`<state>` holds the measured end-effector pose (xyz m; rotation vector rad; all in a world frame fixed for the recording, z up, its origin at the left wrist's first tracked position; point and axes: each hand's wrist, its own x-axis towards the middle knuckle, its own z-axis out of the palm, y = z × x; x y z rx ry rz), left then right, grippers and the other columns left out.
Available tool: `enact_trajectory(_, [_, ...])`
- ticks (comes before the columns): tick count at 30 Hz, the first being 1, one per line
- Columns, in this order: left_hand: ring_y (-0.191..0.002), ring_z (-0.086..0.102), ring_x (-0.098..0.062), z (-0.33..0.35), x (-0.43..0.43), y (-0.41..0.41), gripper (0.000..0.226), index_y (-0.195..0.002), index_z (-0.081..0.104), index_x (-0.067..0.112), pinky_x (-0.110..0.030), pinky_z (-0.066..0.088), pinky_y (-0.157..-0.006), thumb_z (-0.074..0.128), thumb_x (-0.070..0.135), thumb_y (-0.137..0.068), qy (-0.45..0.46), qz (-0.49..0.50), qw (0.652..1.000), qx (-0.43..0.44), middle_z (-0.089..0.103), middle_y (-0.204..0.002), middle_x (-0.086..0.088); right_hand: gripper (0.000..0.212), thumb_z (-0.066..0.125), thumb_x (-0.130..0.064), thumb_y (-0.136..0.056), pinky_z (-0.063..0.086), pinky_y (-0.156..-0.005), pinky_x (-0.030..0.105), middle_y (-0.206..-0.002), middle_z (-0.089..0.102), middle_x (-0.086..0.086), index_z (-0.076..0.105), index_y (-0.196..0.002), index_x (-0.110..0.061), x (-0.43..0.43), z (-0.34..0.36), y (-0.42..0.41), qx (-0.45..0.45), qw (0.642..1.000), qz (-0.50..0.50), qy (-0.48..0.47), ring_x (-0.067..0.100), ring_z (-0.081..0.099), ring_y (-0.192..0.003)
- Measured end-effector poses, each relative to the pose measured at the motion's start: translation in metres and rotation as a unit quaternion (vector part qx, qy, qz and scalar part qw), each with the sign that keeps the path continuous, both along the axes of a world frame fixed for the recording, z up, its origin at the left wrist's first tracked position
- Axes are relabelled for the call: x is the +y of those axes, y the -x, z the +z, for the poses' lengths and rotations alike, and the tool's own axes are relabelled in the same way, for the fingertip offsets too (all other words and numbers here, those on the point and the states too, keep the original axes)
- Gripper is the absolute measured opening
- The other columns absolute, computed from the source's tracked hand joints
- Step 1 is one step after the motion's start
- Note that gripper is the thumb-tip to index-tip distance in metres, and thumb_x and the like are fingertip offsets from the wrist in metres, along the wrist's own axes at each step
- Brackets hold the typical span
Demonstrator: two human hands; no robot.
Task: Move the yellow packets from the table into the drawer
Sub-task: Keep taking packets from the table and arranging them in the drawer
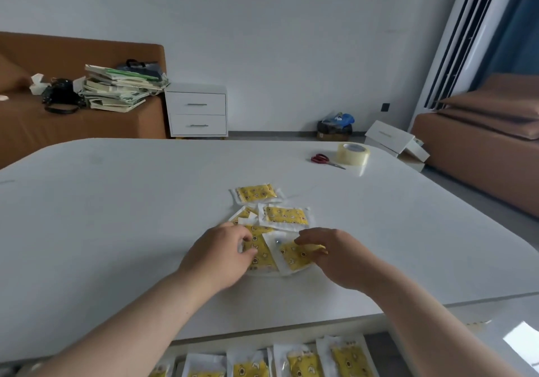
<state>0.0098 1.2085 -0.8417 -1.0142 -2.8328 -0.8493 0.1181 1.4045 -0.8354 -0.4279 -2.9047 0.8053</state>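
Both hands are down in the pile. The left hand curls its fingers onto the edge of a long packet. Its fingertips are buried against the wrapper, so the exact pinch is hard to read. The right hand bends its fingers over a tilted packet. Yellow shows between those fingers, and the grip is closed on the packet's right end. The hands are apart, one packet each, and the tilted packet overlaps the long one.

A small dark spot sits on the clear margin of the tilted packet, and I can't tell what it is. Just behind, a third packet is mostly covered by its neighbours, with only a corner showing. A flat packet lies beside it and the top packet a little farther back, both in full view on the white surface.

The look: bright yellow pouches printed with small dark-and-white figures, each with a wide, crinkled white border.

At the bottom, the drawer stands open under the surface's near edge. A row of stowed packets lies in it side by side, all cut off by the frame. The leftmost barely peeks out beside the left forearm. Far right on the surface, red-handled scissors lie just beside a roll of tape.
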Motion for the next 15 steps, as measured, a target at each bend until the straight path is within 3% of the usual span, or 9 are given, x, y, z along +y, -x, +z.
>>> enact_trajectory(3, [-0.110,0.053,-0.017,-0.009,0.002,-0.001,0.035,-0.120,0.064,0.035,-0.027,0.044,-0.093,0.053,0.049,-0.090,0.051,-0.013,0.997,0.057,0.057,-0.116,0.009,0.041,0.045,-0.013,-0.095,0.035,-0.107,0.025,-0.134,0.057,-0.012,0.063,-0.125,-0.034,0.004,-0.004,0.007,-0.040,0.996,0.030,-0.068,0.017,0.045,-0.126])
enact_trajectory(5, [-0.112,0.052,-0.017,-0.009,0.002,-0.001,0.036,-0.120,0.064,0.038,-0.028,0.044,-0.093,0.049,0.053,-0.091,0.061,-0.012,0.995,0.077,0.057,-0.119,0.011,0.037,0.046,-0.016,-0.094,0.040,-0.099,0.025,-0.125,0.059,-0.011,0.067,-0.117,-0.036,0.008,-0.002,0.007,-0.050,0.996,0.028,-0.071,0.016,0.049,-0.117])
enact_trajectory(9, [-0.106,0.056,-0.017,-0.011,0.007,-0.005,0.040,-0.112,0.069,0.032,-0.028,0.048,-0.085,0.048,0.057,-0.090,0.064,-0.001,0.992,0.105,0.059,-0.114,0.009,0.025,0.061,-0.025,-0.090,0.040,-0.070,0.011,-0.104,0.053,-0.015,0.068,-0.112,-0.035,0.016,0.002,0.000,-0.046,0.998,0.009,-0.036,0.007,0.053,-0.091])
enact_trajectory(15, [-0.092,0.061,-0.022,-0.005,0.013,-0.015,0.045,-0.085,0.065,0.019,-0.029,0.041,-0.067,0.046,0.060,-0.089,0.098,0.051,0.984,0.137,0.060,-0.101,0.004,0.030,0.065,-0.036,-0.085,0.046,-0.073,0.018,-0.118,0.052,-0.012,0.062,-0.115,-0.041,0.017,0.002,-0.005,-0.069,0.997,-0.010,-0.017,0.007,0.057,-0.094])
